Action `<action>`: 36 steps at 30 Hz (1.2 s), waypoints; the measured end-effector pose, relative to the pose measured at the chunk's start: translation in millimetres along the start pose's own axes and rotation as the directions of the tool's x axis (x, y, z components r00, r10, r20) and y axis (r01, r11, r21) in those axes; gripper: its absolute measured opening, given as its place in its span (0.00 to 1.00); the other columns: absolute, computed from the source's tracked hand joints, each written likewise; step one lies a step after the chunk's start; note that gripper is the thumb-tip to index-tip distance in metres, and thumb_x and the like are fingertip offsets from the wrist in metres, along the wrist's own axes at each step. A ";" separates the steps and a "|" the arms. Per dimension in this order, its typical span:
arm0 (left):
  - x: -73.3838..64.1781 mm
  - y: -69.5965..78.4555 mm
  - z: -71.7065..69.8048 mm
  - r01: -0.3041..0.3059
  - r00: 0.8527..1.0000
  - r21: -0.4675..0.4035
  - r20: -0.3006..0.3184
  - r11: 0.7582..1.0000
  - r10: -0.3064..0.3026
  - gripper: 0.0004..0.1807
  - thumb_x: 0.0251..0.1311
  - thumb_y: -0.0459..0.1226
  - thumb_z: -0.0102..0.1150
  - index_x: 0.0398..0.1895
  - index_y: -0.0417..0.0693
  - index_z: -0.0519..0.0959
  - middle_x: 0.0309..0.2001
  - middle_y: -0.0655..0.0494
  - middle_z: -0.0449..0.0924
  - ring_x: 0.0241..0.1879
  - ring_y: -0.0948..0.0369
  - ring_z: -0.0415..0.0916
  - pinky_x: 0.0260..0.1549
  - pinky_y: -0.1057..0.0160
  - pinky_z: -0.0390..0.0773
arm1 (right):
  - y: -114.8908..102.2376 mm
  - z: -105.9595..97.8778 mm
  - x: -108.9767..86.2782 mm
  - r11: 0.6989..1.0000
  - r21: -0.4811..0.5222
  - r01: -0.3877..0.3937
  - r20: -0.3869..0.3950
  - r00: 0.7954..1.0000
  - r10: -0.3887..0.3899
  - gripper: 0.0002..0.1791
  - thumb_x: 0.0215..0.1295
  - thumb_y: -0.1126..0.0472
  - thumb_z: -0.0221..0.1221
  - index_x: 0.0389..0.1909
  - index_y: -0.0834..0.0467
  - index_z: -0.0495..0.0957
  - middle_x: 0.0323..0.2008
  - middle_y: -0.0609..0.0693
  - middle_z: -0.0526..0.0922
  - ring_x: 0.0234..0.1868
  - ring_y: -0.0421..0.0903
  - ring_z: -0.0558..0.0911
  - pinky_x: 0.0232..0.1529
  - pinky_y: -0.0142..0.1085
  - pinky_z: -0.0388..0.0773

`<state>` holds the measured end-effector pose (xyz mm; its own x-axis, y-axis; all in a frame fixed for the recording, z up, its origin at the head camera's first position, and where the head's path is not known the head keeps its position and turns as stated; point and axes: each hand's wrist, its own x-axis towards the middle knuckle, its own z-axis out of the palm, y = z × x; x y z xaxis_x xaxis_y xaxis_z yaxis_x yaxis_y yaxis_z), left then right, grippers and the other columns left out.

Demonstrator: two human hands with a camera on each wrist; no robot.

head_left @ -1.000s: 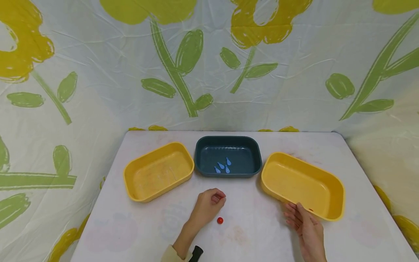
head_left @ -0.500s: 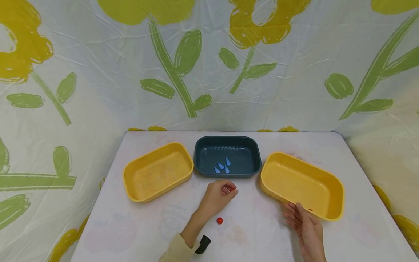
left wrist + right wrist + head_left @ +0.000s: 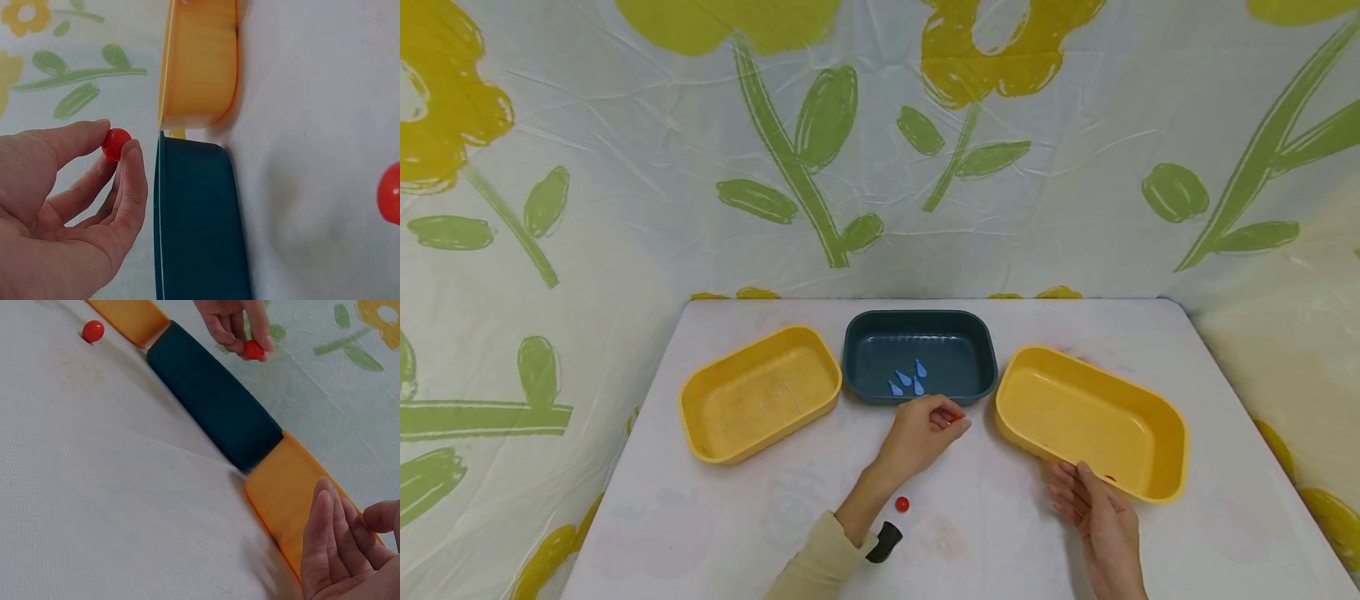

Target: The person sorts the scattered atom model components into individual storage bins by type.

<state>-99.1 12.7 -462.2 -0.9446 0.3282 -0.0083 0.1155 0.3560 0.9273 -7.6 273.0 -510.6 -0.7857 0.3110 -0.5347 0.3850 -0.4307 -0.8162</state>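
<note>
My left hand (image 3: 917, 433) pinches a small, shiny red ball (image 3: 116, 144) between thumb and fingertips. In the head view it is just in front of the dark teal bin (image 3: 853, 387), above the table. Another red ball (image 3: 902, 504) lies on the table near my left wrist. On the right, my right hand (image 3: 1101, 517) holds the near rim of a yellow bin (image 3: 1097, 417). Its thumb is at the rim and its fingers (image 3: 322, 519) lie along the outer wall. A bit of red (image 3: 1110, 478) shows inside that bin by the near wall, mostly hidden.
Several blue teardrop-shaped pieces (image 3: 903, 379) lie in the teal bin. A second yellow bin (image 3: 760, 396) stands at its left, angled. Flower-printed cloth (image 3: 685, 150) hangs behind the white table (image 3: 700, 533). A black band (image 3: 884, 542) is on the left wrist.
My left hand has moved to the right and away from me, carrying its red ball towards the right yellow bin. My right hand and the bins keep their places.
</note>
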 end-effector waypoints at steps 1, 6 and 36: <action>1.6 0.7 1.2 -0.013 1.000 0.001 -0.002 1.000 0.013 0.07 0.65 0.38 0.69 0.40 0.43 0.86 0.35 0.59 0.82 0.32 0.70 0.76 0.37 0.74 0.80 | 0.0 0.0 -0.2 1.000 0.000 0.004 0.003 1.000 -0.004 0.16 0.76 0.45 0.57 0.38 0.47 0.90 0.39 0.43 0.91 0.37 0.41 0.89 0.38 0.33 0.85; 9.4 3.1 8.0 -0.033 0.999 0.000 -0.005 0.999 0.033 0.07 0.65 0.38 0.70 0.40 0.43 0.86 0.35 0.59 0.82 0.32 0.71 0.76 0.37 0.74 0.79 | 0.3 -0.4 -0.5 1.000 0.006 0.028 0.025 0.999 -0.028 0.16 0.76 0.46 0.57 0.39 0.48 0.90 0.39 0.44 0.91 0.36 0.41 0.89 0.38 0.33 0.85; 59.3 32.0 43.2 -0.034 0.998 -0.040 0.050 0.999 0.036 0.08 0.63 0.37 0.71 0.38 0.40 0.86 0.31 0.60 0.84 0.27 0.73 0.74 0.32 0.78 0.77 | 0.9 0.6 -2.1 0.999 0.020 0.050 0.049 0.998 -0.051 0.16 0.76 0.47 0.57 0.38 0.49 0.90 0.39 0.45 0.91 0.36 0.40 0.89 0.38 0.32 0.85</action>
<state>-138.1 81.4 -449.1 -0.9233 0.3841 0.0064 0.1353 0.3097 0.9412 -5.9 271.5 -510.1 -0.8270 0.2905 -0.4813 0.3357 -0.4317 -0.8373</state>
